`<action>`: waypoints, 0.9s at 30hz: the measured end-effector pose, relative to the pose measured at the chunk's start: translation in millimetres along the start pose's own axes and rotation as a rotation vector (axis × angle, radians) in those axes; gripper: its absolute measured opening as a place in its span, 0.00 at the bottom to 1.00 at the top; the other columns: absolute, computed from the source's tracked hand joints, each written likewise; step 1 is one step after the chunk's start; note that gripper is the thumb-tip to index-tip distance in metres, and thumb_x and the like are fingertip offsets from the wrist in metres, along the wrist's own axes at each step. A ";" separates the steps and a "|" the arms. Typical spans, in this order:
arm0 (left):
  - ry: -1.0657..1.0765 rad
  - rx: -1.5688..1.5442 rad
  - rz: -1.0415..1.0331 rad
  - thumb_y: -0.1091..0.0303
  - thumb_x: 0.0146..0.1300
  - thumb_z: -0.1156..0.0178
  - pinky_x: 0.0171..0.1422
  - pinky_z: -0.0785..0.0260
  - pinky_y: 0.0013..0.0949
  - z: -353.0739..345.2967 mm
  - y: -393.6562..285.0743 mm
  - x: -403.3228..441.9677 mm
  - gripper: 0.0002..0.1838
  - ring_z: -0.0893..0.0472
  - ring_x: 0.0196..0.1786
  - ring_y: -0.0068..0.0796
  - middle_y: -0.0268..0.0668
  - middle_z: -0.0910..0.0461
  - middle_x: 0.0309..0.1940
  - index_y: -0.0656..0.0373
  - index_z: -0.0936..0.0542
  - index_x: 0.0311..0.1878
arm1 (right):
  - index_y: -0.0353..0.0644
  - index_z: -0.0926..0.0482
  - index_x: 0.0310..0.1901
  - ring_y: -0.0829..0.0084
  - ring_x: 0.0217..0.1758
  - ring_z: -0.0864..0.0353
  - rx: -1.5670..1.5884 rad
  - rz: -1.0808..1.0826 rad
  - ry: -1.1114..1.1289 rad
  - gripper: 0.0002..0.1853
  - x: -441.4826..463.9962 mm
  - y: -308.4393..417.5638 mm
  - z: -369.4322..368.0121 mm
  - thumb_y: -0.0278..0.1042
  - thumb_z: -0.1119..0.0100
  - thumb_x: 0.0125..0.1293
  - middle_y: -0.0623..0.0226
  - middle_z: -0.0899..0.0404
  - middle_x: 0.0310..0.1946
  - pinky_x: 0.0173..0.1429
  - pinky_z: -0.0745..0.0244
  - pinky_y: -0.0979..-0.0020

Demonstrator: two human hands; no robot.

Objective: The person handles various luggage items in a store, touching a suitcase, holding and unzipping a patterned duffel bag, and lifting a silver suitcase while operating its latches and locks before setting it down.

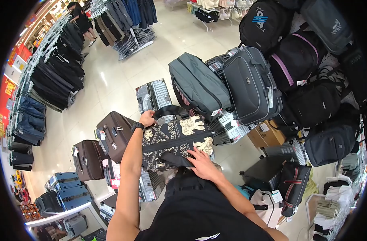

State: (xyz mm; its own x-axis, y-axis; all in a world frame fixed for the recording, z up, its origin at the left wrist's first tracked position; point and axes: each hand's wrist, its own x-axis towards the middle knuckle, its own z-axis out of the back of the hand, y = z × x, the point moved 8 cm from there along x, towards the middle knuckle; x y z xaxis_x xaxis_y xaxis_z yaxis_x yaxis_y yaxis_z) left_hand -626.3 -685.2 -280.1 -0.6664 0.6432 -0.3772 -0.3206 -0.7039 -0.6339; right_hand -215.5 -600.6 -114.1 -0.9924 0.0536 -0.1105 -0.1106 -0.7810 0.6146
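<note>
Left hand [147, 119] at wide black fabric strap [169, 109], can't tell if fingers clamp it; right hand [203, 164] rests, fingers slightly apart, on black-and-cream elephant-print rectangular fabric bag [173, 138].

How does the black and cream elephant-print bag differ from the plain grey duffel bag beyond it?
The black and cream elephant-print bag is patterned; the grey duffel bag is plain. The right hand rests on the patterned bag; no hand touches the grey one. Both have dark straps.
</note>
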 end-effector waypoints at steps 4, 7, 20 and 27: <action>-0.227 0.076 -0.007 0.68 0.47 0.17 0.67 0.21 0.45 38.8 -71.9 -37.2 0.38 0.13 0.62 0.50 0.54 0.12 0.56 0.64 0.19 0.65 | 0.44 0.21 0.71 0.45 0.86 0.38 0.043 0.055 0.118 0.29 7.0 -11.0 11.2 0.35 0.30 0.70 0.54 0.30 0.78 0.84 0.41 0.43; -0.320 -0.138 -0.087 0.74 0.49 0.19 0.51 0.21 0.40 61.6 -106.6 -54.2 0.39 0.14 0.42 0.38 0.41 0.15 0.39 0.63 0.22 0.67 | 0.43 0.21 0.71 0.48 0.84 0.35 0.053 0.113 0.188 0.28 11.7 -21.1 14.1 0.37 0.30 0.70 0.55 0.27 0.75 0.80 0.36 0.44; -0.147 0.153 -0.045 0.71 0.53 0.28 0.44 0.22 0.44 58.1 -207.5 -119.4 0.22 0.14 0.33 0.42 0.43 0.17 0.27 0.61 0.15 0.54 | 0.45 0.16 0.64 0.53 0.56 0.12 0.022 0.387 0.335 0.24 35.7 -43.7 33.2 0.40 0.29 0.68 0.60 0.14 0.56 0.63 0.21 0.48; -0.221 0.465 0.143 0.69 0.59 0.35 0.54 0.20 0.60 19.7 -161.9 -125.4 0.20 0.12 0.47 0.64 0.58 0.12 0.41 0.60 0.17 0.56 | 0.45 0.17 0.65 0.54 0.55 0.11 -0.004 0.397 0.428 0.26 37.7 -53.6 33.2 0.40 0.28 0.66 0.60 0.13 0.56 0.60 0.19 0.51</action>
State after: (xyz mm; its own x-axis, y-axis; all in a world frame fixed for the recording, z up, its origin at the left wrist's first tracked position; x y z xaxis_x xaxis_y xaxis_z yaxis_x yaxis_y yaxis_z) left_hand -504.1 -657.8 -117.0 -0.8350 0.4874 -0.2552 -0.4472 -0.8715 -0.2011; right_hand -248.7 -536.1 -125.2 -0.8481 -0.4988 -0.1784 0.2662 -0.6924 0.6706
